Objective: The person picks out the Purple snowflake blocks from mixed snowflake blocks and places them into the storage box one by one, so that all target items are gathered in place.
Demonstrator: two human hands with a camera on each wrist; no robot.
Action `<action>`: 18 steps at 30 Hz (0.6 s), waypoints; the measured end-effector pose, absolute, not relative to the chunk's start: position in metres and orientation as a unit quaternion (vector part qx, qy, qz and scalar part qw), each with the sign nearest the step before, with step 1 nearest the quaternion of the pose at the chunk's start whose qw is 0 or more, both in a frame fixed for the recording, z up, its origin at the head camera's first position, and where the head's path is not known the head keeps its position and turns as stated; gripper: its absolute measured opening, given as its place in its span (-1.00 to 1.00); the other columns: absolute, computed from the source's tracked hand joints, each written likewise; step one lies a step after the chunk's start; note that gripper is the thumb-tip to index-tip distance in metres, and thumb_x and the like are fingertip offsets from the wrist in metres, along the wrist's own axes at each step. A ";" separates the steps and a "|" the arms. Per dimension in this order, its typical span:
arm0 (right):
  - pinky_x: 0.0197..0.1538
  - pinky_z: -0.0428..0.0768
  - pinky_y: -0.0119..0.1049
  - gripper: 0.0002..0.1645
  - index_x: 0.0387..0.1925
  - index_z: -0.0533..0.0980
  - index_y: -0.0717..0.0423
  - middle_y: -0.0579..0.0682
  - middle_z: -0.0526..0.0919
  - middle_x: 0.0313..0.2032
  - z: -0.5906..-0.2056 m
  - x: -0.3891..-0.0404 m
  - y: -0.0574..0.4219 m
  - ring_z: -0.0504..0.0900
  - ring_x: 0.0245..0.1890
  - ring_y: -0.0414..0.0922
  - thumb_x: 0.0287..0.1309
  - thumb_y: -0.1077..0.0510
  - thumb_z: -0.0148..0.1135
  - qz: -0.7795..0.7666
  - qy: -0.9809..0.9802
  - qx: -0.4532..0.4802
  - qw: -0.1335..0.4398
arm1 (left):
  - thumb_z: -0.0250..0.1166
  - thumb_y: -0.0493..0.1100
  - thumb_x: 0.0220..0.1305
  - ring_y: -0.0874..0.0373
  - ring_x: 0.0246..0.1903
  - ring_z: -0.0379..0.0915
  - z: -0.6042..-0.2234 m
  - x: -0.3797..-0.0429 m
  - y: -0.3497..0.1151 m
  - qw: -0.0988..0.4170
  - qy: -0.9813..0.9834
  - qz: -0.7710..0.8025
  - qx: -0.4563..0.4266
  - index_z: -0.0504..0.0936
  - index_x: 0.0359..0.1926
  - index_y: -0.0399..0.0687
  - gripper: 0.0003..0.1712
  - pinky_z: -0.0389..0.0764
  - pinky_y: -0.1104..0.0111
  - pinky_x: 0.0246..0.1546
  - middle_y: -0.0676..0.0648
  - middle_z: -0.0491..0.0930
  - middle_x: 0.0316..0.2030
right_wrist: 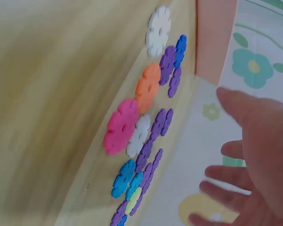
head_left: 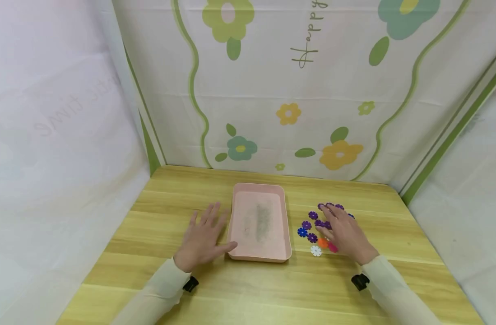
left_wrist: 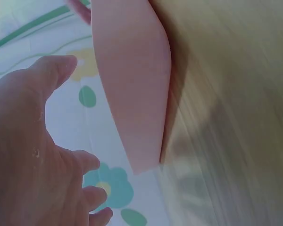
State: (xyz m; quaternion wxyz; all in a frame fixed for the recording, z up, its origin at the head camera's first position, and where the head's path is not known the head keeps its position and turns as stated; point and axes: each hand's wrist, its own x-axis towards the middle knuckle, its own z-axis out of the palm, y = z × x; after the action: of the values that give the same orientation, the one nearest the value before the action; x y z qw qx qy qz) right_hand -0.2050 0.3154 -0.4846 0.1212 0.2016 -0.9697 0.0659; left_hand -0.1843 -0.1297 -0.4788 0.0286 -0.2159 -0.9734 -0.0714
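Observation:
My left hand (head_left: 204, 239) is spread beside the left wall of a pink tray (head_left: 241, 225), its thumb over the near left rim. In the left wrist view the tray's pink side (left_wrist: 134, 84) stands a little apart from the fingers. Over a scatter of flower-shaped plastic discs, my right hand (head_left: 347, 234) hovers with fingers extended, holding nothing. The right wrist view shows a white disc (right_wrist: 159, 32), an orange disc (right_wrist: 147, 88), a pink disc (right_wrist: 122, 127) and several purple and blue ones lying flat on the table. In the head view the hand hides some of them.
The wooden table (head_left: 150, 253) ends at a flower-printed cloth (head_left: 264, 113) along the back. Cloth walls also rise at the left (head_left: 69, 135) and right (head_left: 467, 189). The tray has a greyish smudge on its floor. A dark band sits at each wrist.

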 end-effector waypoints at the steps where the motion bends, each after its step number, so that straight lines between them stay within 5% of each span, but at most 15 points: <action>1: 0.29 0.55 0.40 -0.17 0.48 0.36 0.33 0.43 0.51 0.36 -0.485 -0.209 0.316 0.51 0.34 0.41 0.39 -0.03 0.40 0.077 -0.967 0.208 0.123 | 0.06 0.59 0.38 -0.25 0.68 -0.09 -0.479 -0.184 -0.127 0.030 -0.972 -0.072 -0.221 0.13 0.68 -0.01 0.13 0.09 -0.41 0.54 -0.26 -0.01 0.69; 12: 0.21 0.68 0.24 -0.44 0.23 0.56 0.45 0.39 0.71 0.12 -0.490 -0.254 0.314 0.70 0.13 0.31 0.31 0.21 0.46 0.165 -0.960 0.217 0.066 | 0.17 0.50 0.38 -0.22 0.66 -0.01 -0.485 -0.178 -0.100 0.025 -0.960 -0.104 -0.258 0.12 0.64 -0.31 0.20 0.14 -0.33 0.56 -0.29 0.06 0.67; 18: 0.18 0.71 0.18 -0.54 0.14 0.61 0.46 0.37 0.74 0.05 -0.498 -0.268 0.310 0.74 0.08 0.27 0.31 0.25 0.44 0.159 -0.961 0.220 0.047 | 0.14 0.53 0.38 -0.17 0.68 -0.06 -0.486 -0.177 -0.093 -0.003 -0.962 -0.115 -0.247 0.08 0.65 -0.32 0.23 0.14 -0.22 0.61 -0.27 0.00 0.68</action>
State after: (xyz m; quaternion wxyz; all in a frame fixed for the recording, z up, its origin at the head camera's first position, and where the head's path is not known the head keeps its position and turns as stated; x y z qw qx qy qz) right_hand -0.2685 0.3100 -0.4982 0.0471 0.2202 -0.9613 0.1586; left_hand -0.1767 -0.0930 -0.4858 -0.0033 -0.2466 -0.9622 -0.1152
